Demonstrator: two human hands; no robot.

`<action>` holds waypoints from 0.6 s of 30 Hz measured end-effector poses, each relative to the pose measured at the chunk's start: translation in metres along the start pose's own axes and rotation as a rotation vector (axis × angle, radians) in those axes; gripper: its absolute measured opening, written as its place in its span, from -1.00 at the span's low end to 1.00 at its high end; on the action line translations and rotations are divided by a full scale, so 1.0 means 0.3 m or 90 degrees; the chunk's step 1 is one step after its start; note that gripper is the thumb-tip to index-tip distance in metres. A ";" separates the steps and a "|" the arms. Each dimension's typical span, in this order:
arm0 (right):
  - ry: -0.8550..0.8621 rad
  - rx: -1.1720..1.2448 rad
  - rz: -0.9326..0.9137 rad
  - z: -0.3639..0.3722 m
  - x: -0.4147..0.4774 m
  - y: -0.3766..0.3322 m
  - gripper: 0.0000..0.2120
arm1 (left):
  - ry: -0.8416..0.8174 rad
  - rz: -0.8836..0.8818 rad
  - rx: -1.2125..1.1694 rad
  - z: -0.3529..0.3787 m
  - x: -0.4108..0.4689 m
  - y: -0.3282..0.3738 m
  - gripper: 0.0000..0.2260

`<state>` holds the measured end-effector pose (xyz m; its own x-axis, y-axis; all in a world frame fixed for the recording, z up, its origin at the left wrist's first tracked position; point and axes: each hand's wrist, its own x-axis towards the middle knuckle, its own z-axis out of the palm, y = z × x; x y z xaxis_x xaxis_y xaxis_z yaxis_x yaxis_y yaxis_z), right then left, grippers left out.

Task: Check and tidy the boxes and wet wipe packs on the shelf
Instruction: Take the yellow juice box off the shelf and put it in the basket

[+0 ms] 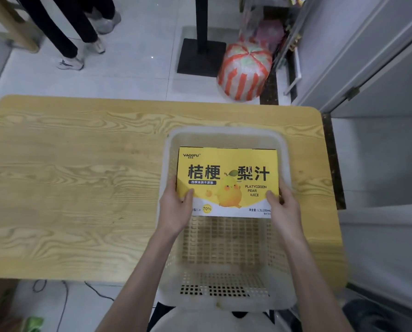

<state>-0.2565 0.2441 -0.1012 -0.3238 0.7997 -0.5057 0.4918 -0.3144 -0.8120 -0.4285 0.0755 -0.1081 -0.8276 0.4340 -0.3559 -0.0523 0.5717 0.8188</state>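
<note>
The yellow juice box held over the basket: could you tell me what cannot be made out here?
Head view:
- Yellow juice box: bottom-corner print covered by left hand and right hand.
- Small print: too tiny.
- Its underside: faces away.
- Basket: far floor hidden beneath the box.

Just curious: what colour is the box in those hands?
Mostly yellow, with a white strip along the bottom and black lettering: the box, seen best in the head view.

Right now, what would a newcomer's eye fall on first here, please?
The bright yellow juice box stands out, held at both sides by the left hand and right hand over a pale plastic basket on the wooden table. Beyond the table, an orange-striped bag sits on the floor.
</note>
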 end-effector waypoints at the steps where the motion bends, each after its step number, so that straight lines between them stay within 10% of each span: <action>1: -0.006 -0.011 -0.001 0.001 0.013 0.006 -0.56 | 0.000 -0.008 0.003 0.007 0.004 -0.010 -0.57; 18: -0.029 -0.214 -0.058 0.056 0.055 0.022 -0.45 | -0.053 -0.017 0.073 0.016 0.031 0.026 -0.48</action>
<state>-0.2721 0.2468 -0.1198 -0.4109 0.7908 -0.4536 0.6954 -0.0499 -0.7169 -0.4338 0.0873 -0.1073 -0.7774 0.4707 -0.4173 -0.0058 0.6580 0.7530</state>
